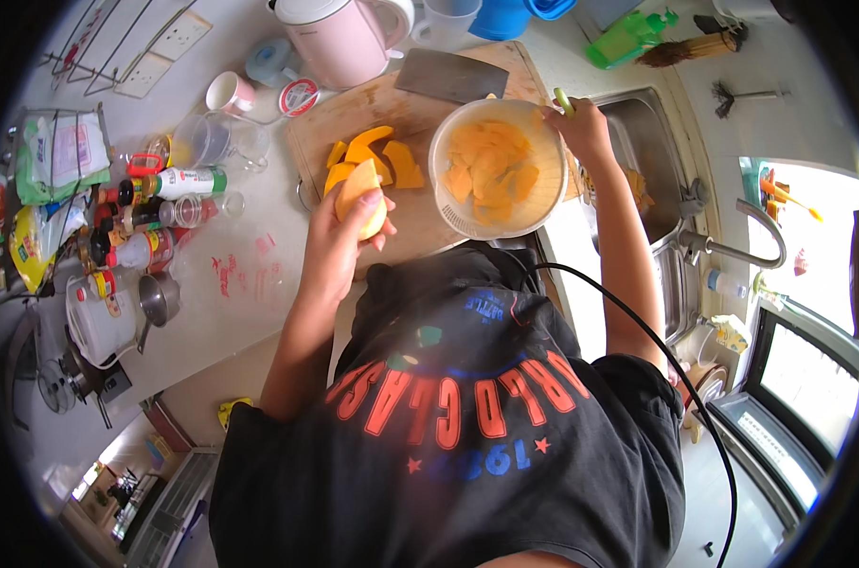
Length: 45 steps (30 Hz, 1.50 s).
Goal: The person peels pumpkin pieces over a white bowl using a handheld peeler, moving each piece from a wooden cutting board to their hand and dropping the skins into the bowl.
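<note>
My left hand [341,234] grips a peeled chunk of pumpkin [362,199] over the near left part of a wooden cutting board [408,220]. Just beyond it, several orange pumpkin pieces [405,165] lie on the board. To the right, a white plastic colander [436,170] contains many thin orange slices or peelings [490,170]. At the colander's right rim is my right hand [586,135], closed around a tool with a light green handle [564,101]; its working end is hidden. Whether those fingers also grip the rim, I cannot tell.
A cleaver blade [451,73] lies at the board's far edge, near a pink kettle [344,42]. On the right is a steel sink [646,128] with a faucet [735,248]. Bottles [188,182] crowd the left counter. A black cable [635,319] crosses by my right arm.
</note>
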Each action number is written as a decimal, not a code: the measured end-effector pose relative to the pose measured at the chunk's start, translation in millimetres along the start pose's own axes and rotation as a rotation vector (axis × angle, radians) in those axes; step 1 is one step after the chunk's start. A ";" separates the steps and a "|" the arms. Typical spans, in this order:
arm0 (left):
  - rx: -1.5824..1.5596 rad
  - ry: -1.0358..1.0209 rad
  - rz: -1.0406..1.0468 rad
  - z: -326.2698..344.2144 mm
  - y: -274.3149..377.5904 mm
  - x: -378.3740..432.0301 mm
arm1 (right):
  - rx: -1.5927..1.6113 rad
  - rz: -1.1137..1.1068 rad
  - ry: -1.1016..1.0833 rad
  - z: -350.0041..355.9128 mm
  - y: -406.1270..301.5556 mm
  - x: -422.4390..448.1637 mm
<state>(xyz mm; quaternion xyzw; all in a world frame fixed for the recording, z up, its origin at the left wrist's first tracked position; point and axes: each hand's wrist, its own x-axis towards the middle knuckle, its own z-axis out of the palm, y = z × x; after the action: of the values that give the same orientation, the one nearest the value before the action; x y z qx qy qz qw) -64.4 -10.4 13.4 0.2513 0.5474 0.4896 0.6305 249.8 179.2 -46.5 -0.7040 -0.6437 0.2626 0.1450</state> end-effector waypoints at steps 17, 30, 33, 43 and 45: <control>-0.208 0.212 0.056 -44.6 -26.1 -2.3 | -0.192 -0.728 -0.191 43.1 -104.3 -16.9; -0.192 0.320 -0.032 -96.3 -17.2 8.3 | -0.327 -0.477 -0.653 52.9 -146.7 -12.1; -0.138 0.293 -0.056 -109.2 -29.3 17.7 | -0.277 -0.281 -0.636 37.5 -154.0 -20.9; -0.105 0.354 0.075 -109.6 -33.6 25.4 | -0.023 -0.253 -0.401 55.5 -130.8 -16.2; -0.286 0.271 -0.008 -113.5 -34.1 23.5 | 0.173 -0.270 -0.147 52.6 -125.5 -20.7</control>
<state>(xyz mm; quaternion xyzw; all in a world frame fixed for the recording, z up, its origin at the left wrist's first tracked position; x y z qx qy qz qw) -160.8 -27.8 -57.2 0.0888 0.5532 0.5892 0.5822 115.6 168.1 -17.8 -0.5750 -0.7163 0.3458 0.1915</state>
